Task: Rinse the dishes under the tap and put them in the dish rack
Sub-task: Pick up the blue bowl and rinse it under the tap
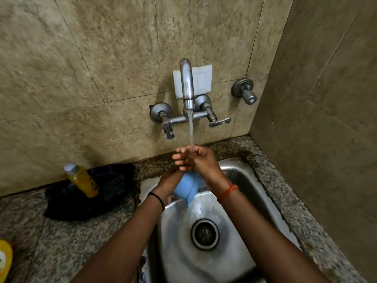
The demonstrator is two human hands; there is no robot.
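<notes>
A steel sink (pixel 244 184) set in a speckled stone bench (pixel 61 231) lies below a running tap (pixel 186 82). A pale blue cup (pixel 186 187) hangs over the basin, gripped by the left hand (pixel 173 176); the right hand (pixel 201 158) curls its fingers under the stream, whether grasping anything I cannot tell.

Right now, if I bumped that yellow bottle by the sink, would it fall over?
Probably. The yellow bottle already stands tilted, propped in the black tray, so a nudge could tip it. It looks round, so it may roll across the counter. Likely plastic, so unlikely to break.
</notes>
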